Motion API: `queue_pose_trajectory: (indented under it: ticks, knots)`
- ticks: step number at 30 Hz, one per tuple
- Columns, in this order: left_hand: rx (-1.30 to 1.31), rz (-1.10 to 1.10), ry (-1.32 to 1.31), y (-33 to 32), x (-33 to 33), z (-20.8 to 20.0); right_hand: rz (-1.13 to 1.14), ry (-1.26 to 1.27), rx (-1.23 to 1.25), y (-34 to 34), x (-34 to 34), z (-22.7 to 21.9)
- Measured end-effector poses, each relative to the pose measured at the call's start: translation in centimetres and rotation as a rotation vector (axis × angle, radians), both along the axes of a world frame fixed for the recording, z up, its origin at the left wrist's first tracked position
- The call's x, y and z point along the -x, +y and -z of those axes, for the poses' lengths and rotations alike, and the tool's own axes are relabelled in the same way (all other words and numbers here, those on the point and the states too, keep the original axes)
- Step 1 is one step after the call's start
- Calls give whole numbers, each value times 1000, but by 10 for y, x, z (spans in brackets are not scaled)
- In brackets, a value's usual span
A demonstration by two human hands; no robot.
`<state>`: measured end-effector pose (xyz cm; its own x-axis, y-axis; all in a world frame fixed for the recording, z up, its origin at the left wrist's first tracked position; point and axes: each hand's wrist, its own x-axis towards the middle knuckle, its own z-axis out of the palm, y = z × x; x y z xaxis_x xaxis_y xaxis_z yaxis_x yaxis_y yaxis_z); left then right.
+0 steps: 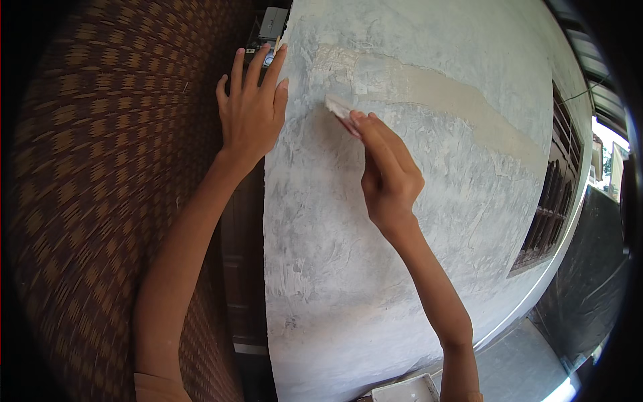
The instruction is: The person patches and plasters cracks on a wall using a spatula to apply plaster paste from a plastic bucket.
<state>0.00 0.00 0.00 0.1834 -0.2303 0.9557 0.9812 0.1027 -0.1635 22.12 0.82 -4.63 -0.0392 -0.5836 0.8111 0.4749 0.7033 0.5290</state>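
My right hand (388, 177) grips a small flat scraper (338, 106), whose pale blade presses against a rough grey-white plastered wall (415, 234). A smoother beige band of filler (442, 87) runs across the wall just right of the blade. My left hand (251, 107) lies flat with fingers spread at the wall's left edge, holding nothing.
A brown woven mat panel (107, 201) fills the left side. A dark gap with a wooden frame (242, 268) separates it from the wall. A small grey box (271, 23) sits above my left fingers. A white tray (405, 390) rests below. Dark window shutters (549, 208) stand at right.
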Motion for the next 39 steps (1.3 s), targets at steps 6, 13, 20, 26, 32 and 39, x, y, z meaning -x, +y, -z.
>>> queue_pose_trajectory:
  ticks: [6, 13, 20, 26, 32, 39]
  knots:
    - [-35, 19, -21, 0, -2, -2, -493, 268, 609, -4, -15, -81]
    - [-8, 11, -26, -2, -5, -1, -387, 325, 603, 20, -23, -103]
    - [-4, 41, -60, -1, -5, 3, -449, 226, 616, 1, 13, -98]
    - [-7, 33, -53, 3, -6, 5, -525, 418, 591, 9, -14, -100]
    - [-23, 32, -29, -2, -8, 3, -438, 260, 552, 7, 22, -107]
    - [-27, 56, -52, 8, -9, 9, -674, 449, 552, 4, -23, -103]
